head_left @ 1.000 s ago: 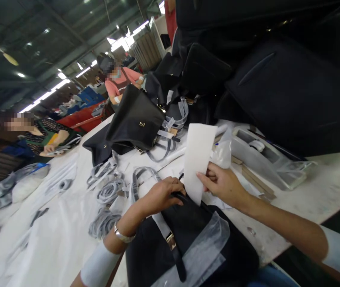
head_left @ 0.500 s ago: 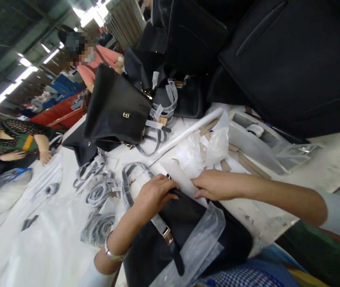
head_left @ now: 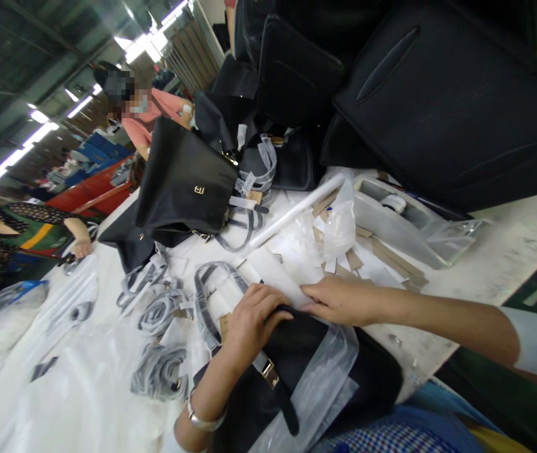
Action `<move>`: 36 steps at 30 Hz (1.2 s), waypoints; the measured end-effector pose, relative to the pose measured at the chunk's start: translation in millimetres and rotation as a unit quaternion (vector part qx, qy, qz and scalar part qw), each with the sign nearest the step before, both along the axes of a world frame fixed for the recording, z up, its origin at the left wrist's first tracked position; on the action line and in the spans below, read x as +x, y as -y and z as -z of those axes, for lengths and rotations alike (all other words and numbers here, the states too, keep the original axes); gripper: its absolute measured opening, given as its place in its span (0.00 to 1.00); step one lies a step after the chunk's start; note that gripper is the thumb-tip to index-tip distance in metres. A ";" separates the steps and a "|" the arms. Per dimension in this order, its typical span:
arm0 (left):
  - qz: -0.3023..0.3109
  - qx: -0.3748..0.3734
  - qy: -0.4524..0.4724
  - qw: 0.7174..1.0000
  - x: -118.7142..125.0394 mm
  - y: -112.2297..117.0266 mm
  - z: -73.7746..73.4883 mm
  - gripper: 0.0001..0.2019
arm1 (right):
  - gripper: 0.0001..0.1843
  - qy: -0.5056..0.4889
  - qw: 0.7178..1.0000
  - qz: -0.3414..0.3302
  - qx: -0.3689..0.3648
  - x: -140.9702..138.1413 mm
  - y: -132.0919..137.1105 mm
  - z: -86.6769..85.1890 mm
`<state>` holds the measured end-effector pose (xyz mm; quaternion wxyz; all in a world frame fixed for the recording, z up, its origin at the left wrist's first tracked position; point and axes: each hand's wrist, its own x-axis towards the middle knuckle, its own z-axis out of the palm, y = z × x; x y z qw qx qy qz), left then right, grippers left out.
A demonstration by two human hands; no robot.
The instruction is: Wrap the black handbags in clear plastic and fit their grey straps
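A black handbag (head_left: 296, 371) lies at the near table edge, partly covered by clear plastic film (head_left: 318, 390), with a buckled strap (head_left: 268, 374) across it. My left hand (head_left: 252, 318) curls over the bag's top rim, fingers closed on the edge. My right hand (head_left: 337, 301) lies beside it, fingers stretched out flat and pressing a white paper sheet (head_left: 275, 277) down at the bag's opening.
Wrapped straps (head_left: 159, 311) and plastic sheets lie to the left. Another black handbag (head_left: 186, 182) stands farther back, near a white roll (head_left: 296, 211) and a clear tray (head_left: 405, 229). Large black bags (head_left: 438, 107) are piled at right. Two other people work across the table.
The white sheet, held upright in my right hand a second ago, now lies flat under that hand at the bag's opening. My left hand has stayed on the bag's rim.
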<state>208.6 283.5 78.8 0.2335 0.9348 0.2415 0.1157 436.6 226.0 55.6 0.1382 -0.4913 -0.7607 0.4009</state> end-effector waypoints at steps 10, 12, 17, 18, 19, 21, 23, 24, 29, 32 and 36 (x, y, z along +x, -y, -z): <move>-0.048 -0.003 0.006 0.999 -2.6 6.8 16.6 0.06 | 0.12 -0.002 0.999 -0.005 -0.045 16.0 -6.1 -2.5; -0.054 -0.007 0.006 0.998 -2.9 8.7 17.3 0.08 | 0.13 -0.063 0.992 0.099 -0.036 29.9 11.9 5.6; -0.070 -0.025 0.050 0.996 3.2 7.2 21.1 0.09 | 0.14 -0.141 0.979 0.073 -0.131 45.4 67.7 22.8; -0.073 -0.031 0.062 0.995 4.4 6.2 22.5 0.10 | 0.14 -0.160 0.976 0.065 -0.134 43.8 75.5 24.5; -0.078 -0.037 0.072 0.994 5.2 5.4 23.8 0.10 | 0.15 -0.177 0.971 0.072 -0.142 41.6 81.2 25.6; -0.090 -0.048 0.090 0.991 5.6 4.6 26.4 0.11 | 0.15 -0.208 0.948 0.101 -0.217 37.5 86.6 25.7; -0.098 -0.057 0.104 0.988 5.1 4.7 28.9 0.11 | 0.16 -0.232 0.911 0.114 -0.322 35.3 86.4 23.7; -0.100 -0.061 0.108 0.987 4.7 5.0 30.2 0.11 | 0.16 -0.239 0.895 0.113 -0.359 34.7 85.1 22.5; -0.102 -0.067 0.124 0.985 5.1 4.0 36.5 0.11 | 0.14 -0.241 0.877 0.127 -0.395 27.4 80.0 22.8; -0.100 -0.065 0.131 0.984 5.0 2.3 37.4 0.10 | 0.18 -0.218 0.893 0.129 -0.372 23.4 80.5 26.6; -0.096 -0.047 0.125 0.986 2.9 2.2 35.4 0.10 | 0.17 -0.150 0.969 0.044 -0.192 34.3 78.9 21.8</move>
